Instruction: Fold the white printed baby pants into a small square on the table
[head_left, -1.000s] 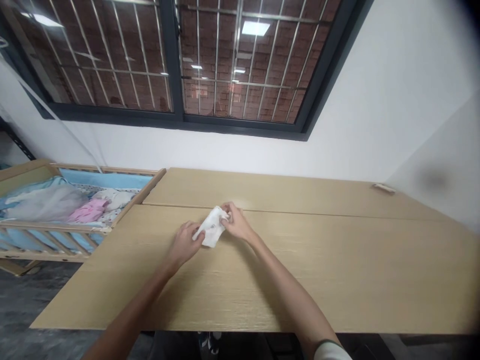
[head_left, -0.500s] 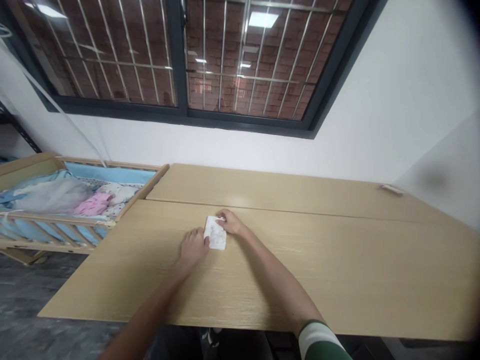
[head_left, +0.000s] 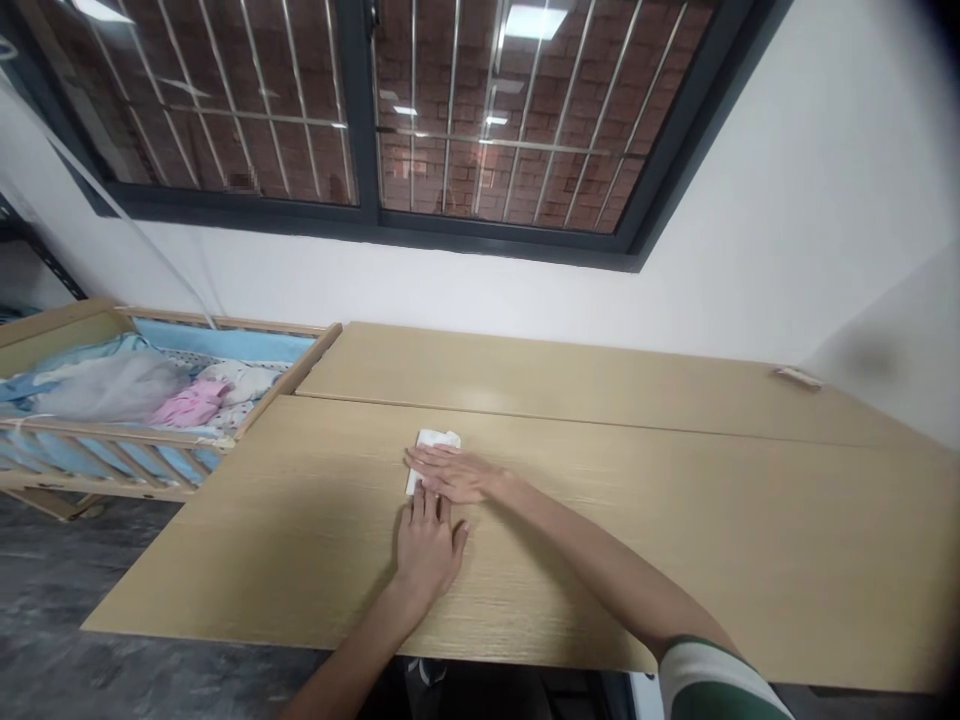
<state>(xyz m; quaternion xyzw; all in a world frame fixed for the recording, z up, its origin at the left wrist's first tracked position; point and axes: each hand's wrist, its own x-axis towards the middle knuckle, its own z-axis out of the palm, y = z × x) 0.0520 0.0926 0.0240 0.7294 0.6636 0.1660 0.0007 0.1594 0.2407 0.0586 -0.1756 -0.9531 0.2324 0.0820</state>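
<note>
A small white folded paper tissue lies on the light wooden tabletop, left of its middle. Across it, fingers stretched out to the left, rests my right hand, palm down and flat. That hand covers most of the tissue; only the top edge and the lower left corner show. My left hand lies palm down just below, its fingers pointing away from me and its thumb apart. Its fingertips meet the tissue's lower edge and the side of my right hand.
A wooden crib with blue lining stands against the table's left end, holding a pink cloth and bedding. Behind are a white wall and a barred window. A small pale object lies at the table's back right.
Both hands have let go of the tissue's edges. My right hand has flattened over it, and my left hand has moved right and nearer to me, below it.
</note>
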